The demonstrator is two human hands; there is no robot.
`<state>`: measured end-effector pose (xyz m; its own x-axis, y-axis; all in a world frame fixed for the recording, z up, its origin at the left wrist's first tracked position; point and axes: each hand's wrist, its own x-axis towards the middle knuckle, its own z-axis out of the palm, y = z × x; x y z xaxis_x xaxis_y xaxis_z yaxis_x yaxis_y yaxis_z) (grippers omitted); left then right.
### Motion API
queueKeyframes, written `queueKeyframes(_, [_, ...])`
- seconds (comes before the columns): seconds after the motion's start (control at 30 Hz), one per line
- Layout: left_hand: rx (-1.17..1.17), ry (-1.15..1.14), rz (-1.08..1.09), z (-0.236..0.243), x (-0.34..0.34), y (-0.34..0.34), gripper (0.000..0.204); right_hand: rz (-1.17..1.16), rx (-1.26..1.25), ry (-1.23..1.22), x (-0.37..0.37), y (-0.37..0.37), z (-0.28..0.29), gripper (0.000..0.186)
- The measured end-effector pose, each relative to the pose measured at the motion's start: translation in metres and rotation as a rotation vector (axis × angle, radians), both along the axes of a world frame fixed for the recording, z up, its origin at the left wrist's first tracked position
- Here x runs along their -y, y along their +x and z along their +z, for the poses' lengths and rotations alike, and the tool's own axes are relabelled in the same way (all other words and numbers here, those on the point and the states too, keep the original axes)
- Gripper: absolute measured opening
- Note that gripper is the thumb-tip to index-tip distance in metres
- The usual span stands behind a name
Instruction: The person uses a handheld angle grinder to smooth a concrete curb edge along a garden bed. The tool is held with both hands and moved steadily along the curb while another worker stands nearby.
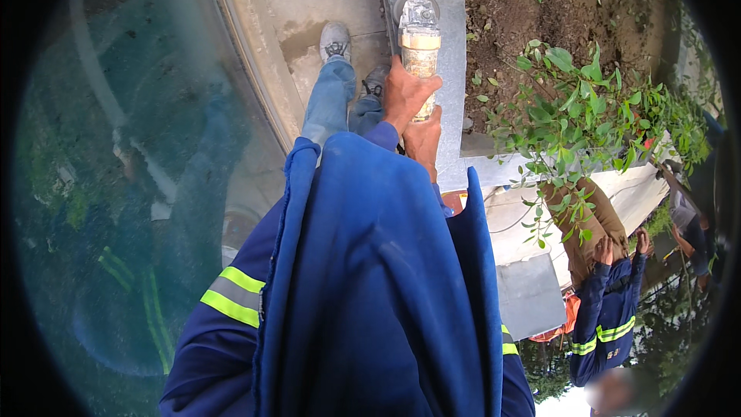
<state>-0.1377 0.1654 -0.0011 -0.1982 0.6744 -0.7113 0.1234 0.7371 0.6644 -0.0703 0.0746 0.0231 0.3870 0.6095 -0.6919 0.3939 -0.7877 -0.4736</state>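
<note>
Both hands are closed around a worn, dust-caked angle grinder [421, 62] with a yellowish band near its head. My left hand [409, 94] grips the body farther forward, and my right hand [423, 139] wraps the rear end nearer to me. The round disc [432, 1] at the far end lies over the inner edge of a smooth grey ledge [454, 100]. Whether it touches the surface I cannot tell. A blue cloth [378, 262] hangs down in front and hides most of both forearms.
Left of my feet [336, 40] runs a narrow concrete walkway [297, 0] beside a large reflecting glass pane [139, 185]. Right of the ledge lies a soil bed [509, 54] with leafy branches [587, 100]. A co-worker [610, 293] in a dark reflective jacket stands beyond, near a grey panel [532, 293].
</note>
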Motion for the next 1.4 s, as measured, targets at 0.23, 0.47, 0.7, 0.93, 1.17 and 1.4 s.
queueKeyframes(0.23, [0.055,0.086,0.094,-0.008,-0.010,-0.011,0.072,0.059,-0.020,-0.045,-0.023,-0.003,0.000,0.069])
queueKeyframes(0.47, [-0.001,0.019,0.024,-0.003,0.007,-0.002,0.072,0.008,0.002,-0.092,-0.004,-0.002,-0.002,0.073])
queueKeyframes(0.7, [0.016,0.071,0.050,-0.005,-0.006,-0.005,0.068,0.029,-0.014,0.007,-0.018,-0.001,-0.002,0.074])
queueKeyframes(0.93, [-0.029,0.036,0.039,-0.004,0.010,0.000,0.067,0.011,-0.032,0.048,0.001,0.001,0.003,0.072])
queueKeyframes(1.17, [0.083,0.110,0.099,-0.006,0.007,-0.004,0.071,0.034,-0.043,-0.075,-0.004,0.005,-0.001,0.069])
queueKeyframes(1.4, [0.003,0.037,0.020,0.002,0.009,-0.002,0.071,-0.027,-0.056,0.040,0.002,0.000,0.002,0.062])
